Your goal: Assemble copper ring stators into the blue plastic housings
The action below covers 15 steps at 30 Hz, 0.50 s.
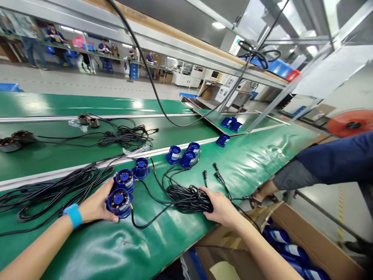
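Observation:
My left hand [99, 204], with a blue band on its wrist, is closed around the sides of a blue motor housing [119, 201] and touches a second blue motor housing [125, 179] just behind it. Both stand upright on the green mat, dark windings showing in their round tops. A third housing [141, 168] stands beside them. Black leads run from these to a coiled black cable bundle [186, 199]. My right hand [218, 206] grips the right end of that bundle. Several cable connectors [217, 173] lie to its right.
More blue housings [189, 158] stand farther back. Loose black cables [58, 190] lie at left, and copper-wound cores [21, 138] sit on the conveyor belt [175, 134]. An open carton [317, 241] holds blue parts below right. A black cable [151, 74] hangs across; a person's leg [320, 167] is at right.

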Motion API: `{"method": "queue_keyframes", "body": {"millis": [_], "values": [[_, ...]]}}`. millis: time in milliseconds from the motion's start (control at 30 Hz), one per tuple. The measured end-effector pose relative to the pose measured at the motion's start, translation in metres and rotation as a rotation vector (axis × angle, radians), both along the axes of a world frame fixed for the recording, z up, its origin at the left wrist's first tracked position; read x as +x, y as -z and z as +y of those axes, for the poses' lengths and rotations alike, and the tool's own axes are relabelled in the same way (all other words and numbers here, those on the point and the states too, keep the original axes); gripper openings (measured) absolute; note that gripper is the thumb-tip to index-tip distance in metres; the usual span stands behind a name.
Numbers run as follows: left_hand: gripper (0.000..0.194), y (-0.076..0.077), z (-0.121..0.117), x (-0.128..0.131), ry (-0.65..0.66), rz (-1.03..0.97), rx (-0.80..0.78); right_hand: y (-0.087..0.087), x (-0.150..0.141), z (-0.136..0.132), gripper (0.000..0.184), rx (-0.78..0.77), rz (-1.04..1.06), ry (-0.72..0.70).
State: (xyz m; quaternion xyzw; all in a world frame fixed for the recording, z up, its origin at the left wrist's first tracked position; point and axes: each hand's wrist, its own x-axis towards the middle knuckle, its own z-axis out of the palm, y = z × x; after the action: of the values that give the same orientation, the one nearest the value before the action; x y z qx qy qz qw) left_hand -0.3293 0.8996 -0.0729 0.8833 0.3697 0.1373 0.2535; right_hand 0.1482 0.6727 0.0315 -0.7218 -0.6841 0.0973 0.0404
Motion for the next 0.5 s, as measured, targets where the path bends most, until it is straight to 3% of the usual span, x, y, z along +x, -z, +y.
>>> {"method": "queue_keyframes", "body": {"millis": [100,233,367,500], "values": [[0.152,-0.005,0.015,0.033,0.085,-0.014,0.083,-0.013,0.023,-0.038,0.078,0.068,-0.014,0.159],[0.162,-0.021,0.024,0.099,0.209,0.035,0.151,-0.043,0.068,-0.085,0.070,0.197,-0.042,0.462],[0.170,-0.029,0.027,0.178,0.268,0.093,0.116,-0.076,0.107,-0.095,0.075,0.277,-0.080,0.708],[0.168,-0.033,0.027,0.254,0.279,0.105,0.081,-0.088,0.166,-0.089,0.082,0.324,-0.100,0.816]]}}
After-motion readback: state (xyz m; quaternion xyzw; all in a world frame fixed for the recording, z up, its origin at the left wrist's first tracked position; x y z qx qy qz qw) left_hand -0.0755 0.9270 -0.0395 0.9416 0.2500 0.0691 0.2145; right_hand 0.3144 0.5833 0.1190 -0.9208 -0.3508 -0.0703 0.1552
